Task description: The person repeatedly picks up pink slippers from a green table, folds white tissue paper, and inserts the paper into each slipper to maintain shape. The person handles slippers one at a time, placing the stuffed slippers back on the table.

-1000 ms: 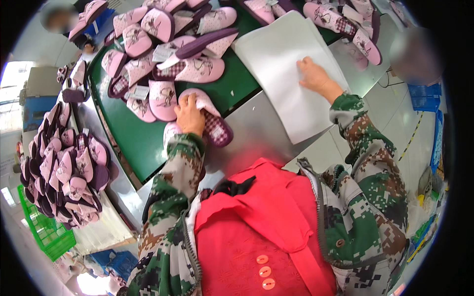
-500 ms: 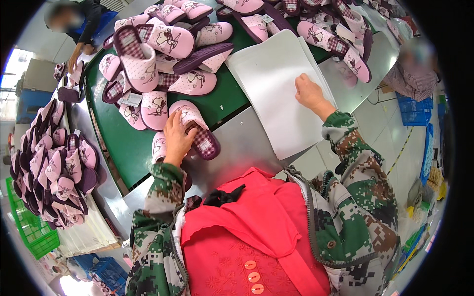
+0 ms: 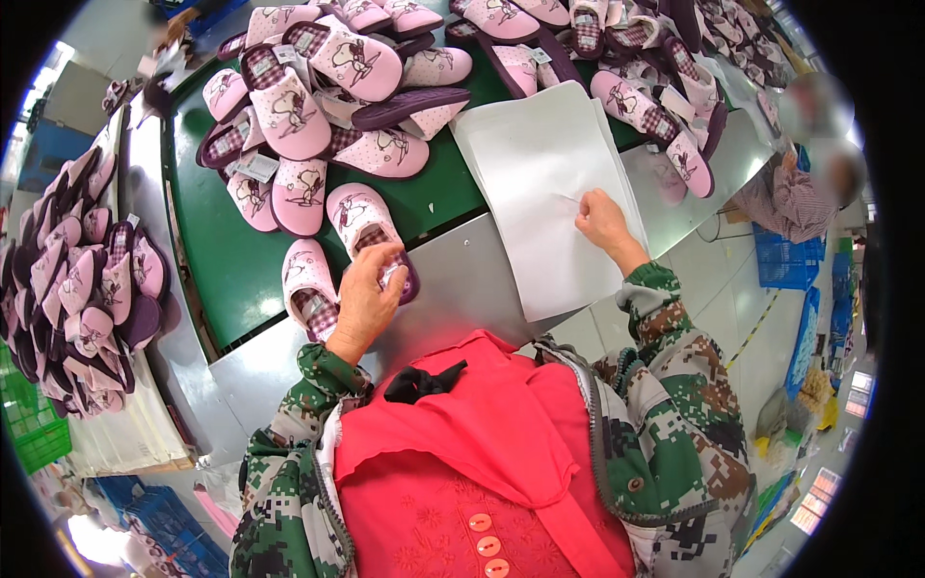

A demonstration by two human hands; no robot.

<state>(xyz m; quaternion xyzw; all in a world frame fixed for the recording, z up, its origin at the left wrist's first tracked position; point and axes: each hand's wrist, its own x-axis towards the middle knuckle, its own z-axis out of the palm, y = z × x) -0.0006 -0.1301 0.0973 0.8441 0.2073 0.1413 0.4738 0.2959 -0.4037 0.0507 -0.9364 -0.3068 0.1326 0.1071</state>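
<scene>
My left hand is closed with bent fingers at the heel of a pink slipper, near its checked insole. That slipper has a printed cartoon dog and a dark purple sole, and its toe points away from me. Beside it, left of my wrist, another pink slipper lies with its toe away too. My right hand is closed in a pinch above a stack of white paper sheets. A thin, pale sliver shows at its fingertips, too small to name.
A heap of pink slippers covers the back of the green table top. More slippers lie at the far right. Another pile stands at the left, over a green crate. A co-worker is at the right, near blue crates.
My left hand has slid toward the slipper's heel, its fingers drawing together, uncovering the second slipper. My right hand stays over the paper, now with a thin sliver at its fingertips. The view has shifted slightly.
</scene>
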